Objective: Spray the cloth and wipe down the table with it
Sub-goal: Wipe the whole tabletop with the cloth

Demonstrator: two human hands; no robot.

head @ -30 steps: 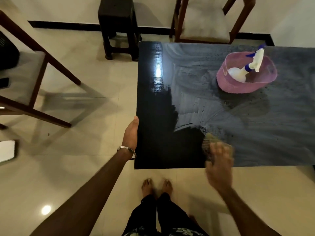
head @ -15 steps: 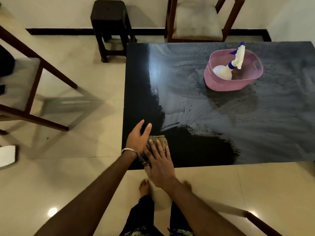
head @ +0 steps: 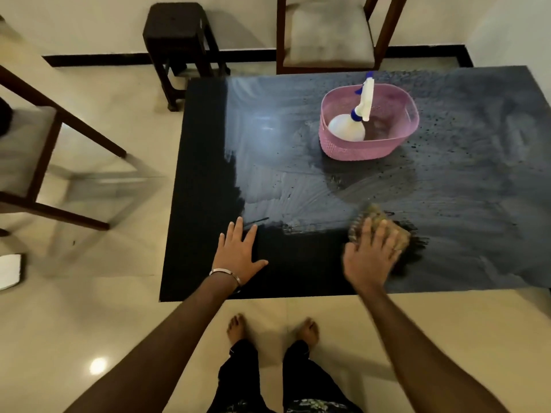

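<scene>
The black table [head: 465,222] is dusty grey over most of its top, with a dark wiped band along its left side and near front. My right hand [head: 369,257] presses flat on a tan cloth [head: 374,217] near the front middle of the table, fingers straight, blurred by motion. My left hand [head: 238,254] rests flat on the wiped front-left part, fingers spread. A white spray bottle [head: 347,129] with a blue nozzle leans inside a pink basket [head: 357,150] at the back middle.
A dark stool [head: 179,34] and a cushioned wooden chair [head: 328,34] stand behind the table. Another wooden chair [head: 32,150] is on the left. My bare feet [head: 271,329] stand on the cream tile floor at the table's front edge.
My right hand has swept the cloth from beside my left hand rightward along the front of the table. My left hand stays flat near the front-left corner.
</scene>
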